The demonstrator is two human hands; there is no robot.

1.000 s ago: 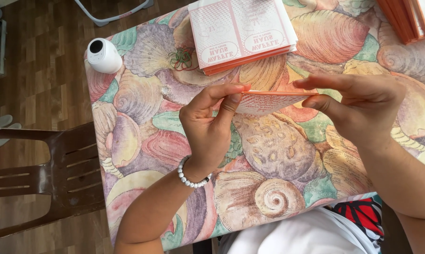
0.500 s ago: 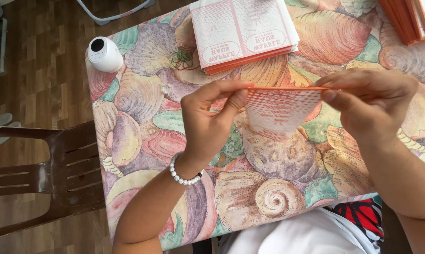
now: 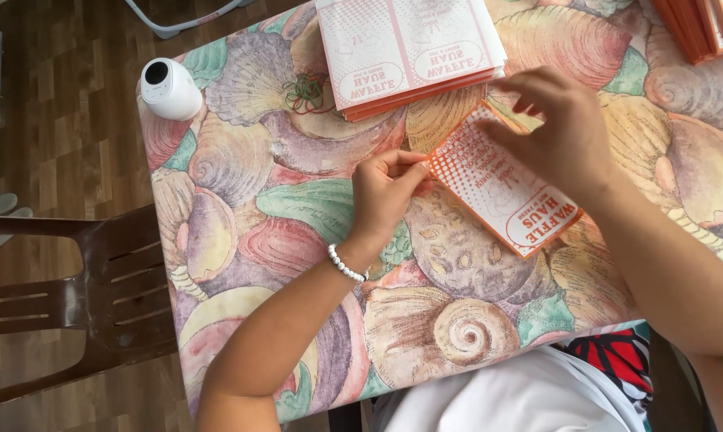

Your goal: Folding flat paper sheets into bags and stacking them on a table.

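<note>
Starting at the left edge, there's a dark brown plastic chair [image 3: 65, 296] pulled up to the table [image 3: 241, 184], which is covered in a busy seashell-print cloth in pinks, greens and purples. Up near the table's far left corner sits a small white rounded gadget [image 3: 169, 88] with a dark circle on top, and a bit right of that a little tangle of green and red rubber bands [image 3: 305, 92] lies just beside a stack of flat paper bags [image 3: 409, 52], white with orange dot print and an oval badge at one end. Now the main bit: the left hand [image 3: 385, 192], with a white bead bracelet [image 3: 347, 264] on the wrist, is pinching the corner of a single paper bag [image 3: 505, 192] between thumb and fingertips. That bag is flat, long and rectangular, white with an orange halftone dot pattern, an orange edge and an oval badge at its near end; it lies diagonally on the cloth, just below the stack. The right hand [image 3: 561, 132] is over its upper end, fingers curled down onto the paper, pressing rather than clamping as far as I can tell. At the far right corner there's another orange-edged pile [image 3: 697, 28], well apart from the hands.
</note>
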